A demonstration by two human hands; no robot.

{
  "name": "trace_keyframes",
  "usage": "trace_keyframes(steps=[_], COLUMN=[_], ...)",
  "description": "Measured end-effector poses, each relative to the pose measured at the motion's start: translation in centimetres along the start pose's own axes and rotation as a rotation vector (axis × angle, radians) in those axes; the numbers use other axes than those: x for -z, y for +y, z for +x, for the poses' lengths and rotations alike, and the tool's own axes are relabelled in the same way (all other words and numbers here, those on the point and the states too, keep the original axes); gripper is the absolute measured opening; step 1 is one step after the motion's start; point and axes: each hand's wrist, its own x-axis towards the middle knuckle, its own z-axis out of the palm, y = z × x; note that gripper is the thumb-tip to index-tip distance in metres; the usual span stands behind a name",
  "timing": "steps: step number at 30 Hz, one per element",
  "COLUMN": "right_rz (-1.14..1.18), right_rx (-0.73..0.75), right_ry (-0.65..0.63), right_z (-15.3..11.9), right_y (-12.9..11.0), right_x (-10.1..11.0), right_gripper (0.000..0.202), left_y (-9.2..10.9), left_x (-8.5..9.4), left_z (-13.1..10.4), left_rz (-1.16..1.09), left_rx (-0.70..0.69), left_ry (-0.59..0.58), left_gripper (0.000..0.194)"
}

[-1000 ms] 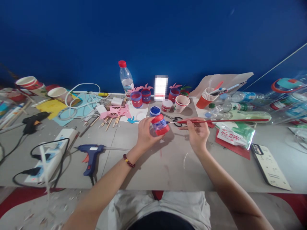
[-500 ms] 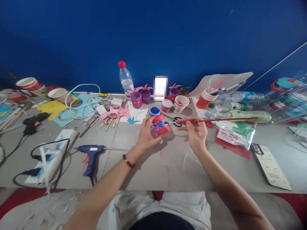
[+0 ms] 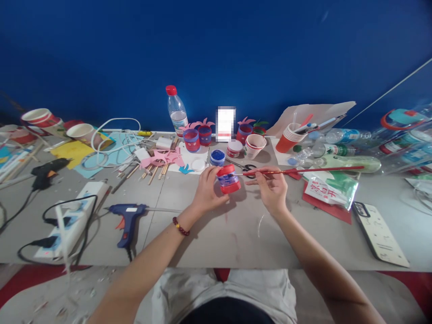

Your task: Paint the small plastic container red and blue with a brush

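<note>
My left hand (image 3: 209, 189) grips a small cup (image 3: 228, 179) with red bands at both ends and blue paint around its middle, tilted above the table. A long red paintbrush (image 3: 324, 169) is pinched in my right hand (image 3: 272, 186), its tip at the cup's blue band. Just behind the cup stands an uncapped jar of blue paint (image 3: 218, 156). Beside it are a jar with a pale lid (image 3: 235, 148) and a paper cup (image 3: 255, 146). Black-handled scissors (image 3: 249, 169) lie behind the brush. Similar red and blue cups (image 3: 191, 141) with paper leaves stand farther back.
To the left lie a blue glue gun (image 3: 128, 220), a white power strip (image 3: 72, 220) and pink paper cutouts (image 3: 164, 158). A clear bottle (image 3: 177, 112) stands at the back. On the right are stacked cups with pens (image 3: 290, 138), plastic bottles (image 3: 344, 136) and a phone (image 3: 381, 234).
The cup has turned slightly in my left hand and moved a little right. My right hand has shifted slightly left with the brush, whose tip now overlaps the cup's blue band.
</note>
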Motion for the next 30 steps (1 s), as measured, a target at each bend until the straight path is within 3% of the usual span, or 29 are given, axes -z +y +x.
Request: trace_keyframes(steps=[16,24,30], right_rz=[0.002,0.03,-0.034], right_rx=[0.016,-0.037,0.02], right_ry=[0.11,-0.065,-0.081], right_z=[1.3,-0.2,-0.3], right_y=[0.6,0.7,0.1], right_x=[1.3,0.6,0.1], right_gripper=[0.021,0.021,0.018], left_y=[0.4,0.3,0.3], left_x=[0.5,0.4,0.4], left_z=[0.4,0.4,0.4], left_rz=[-0.006,0.024,0.036], left_rx=[0.009,0.027,0.018], left_ry=[0.031,0.042,0.056], left_gripper=[0.075,0.076,0.076])
